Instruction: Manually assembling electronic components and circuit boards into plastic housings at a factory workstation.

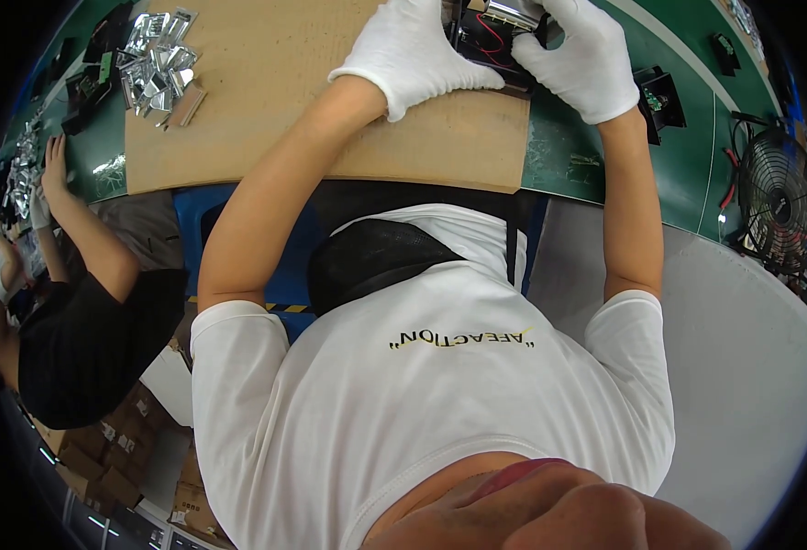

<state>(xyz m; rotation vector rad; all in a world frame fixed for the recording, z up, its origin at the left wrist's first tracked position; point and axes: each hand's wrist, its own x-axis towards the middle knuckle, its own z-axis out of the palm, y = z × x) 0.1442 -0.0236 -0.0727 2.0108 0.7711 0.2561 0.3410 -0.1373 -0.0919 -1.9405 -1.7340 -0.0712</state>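
At the top edge, a black housing (466, 38) with a thin red wire inside lies between my two white-gloved hands. My left hand (413, 57) grips the housing's left side, its thumb stretched along the near edge. At the right, my right hand (589, 62) curls its thumb and fingers around the end of a shiny silver part (514, 13) set over the housing. The picture's upper edge cuts off some fingertips and the far side of the housing. Beneath them lies a flat cardboard sheet (266, 101).
Silver metal pieces (156, 69) are heaped on the cardboard's left. On the green table (564, 165), another black housing with a circuit board (662, 103) sits beside my right wrist. Further right are red-handled pliers (729, 179) and a black fan (779, 202). A co-worker's arm (92, 215) reaches in at left.
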